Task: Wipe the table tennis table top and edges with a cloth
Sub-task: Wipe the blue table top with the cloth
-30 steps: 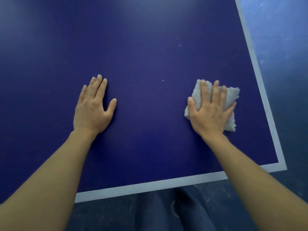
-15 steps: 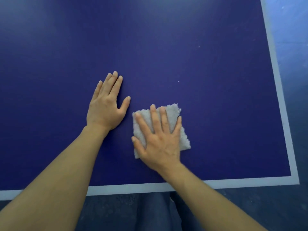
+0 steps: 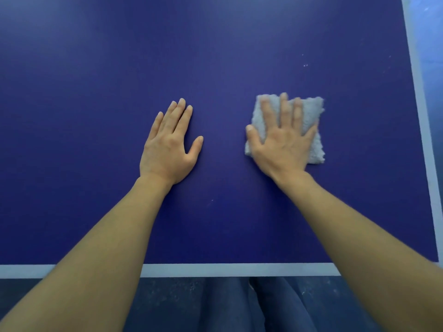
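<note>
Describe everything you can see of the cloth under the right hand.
The cloth is a small pale grey-white piece with a fluffy, terry-like pile and fuzzy edges, folded into a rough rectangle. It lies flat on the dark blue table top, to the right of centre and short of the white side line. The right hand presses on it with straight, spread fingers, covering most of its middle and left; its right edge and far corners show. Nothing else touches it.

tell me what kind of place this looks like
Probably a table tennis room or sports hall. The dark blue table top carries white boundary lines along its near and right edges, and blue flooring shows beyond it. The right hand presses a cloth on it.
</note>
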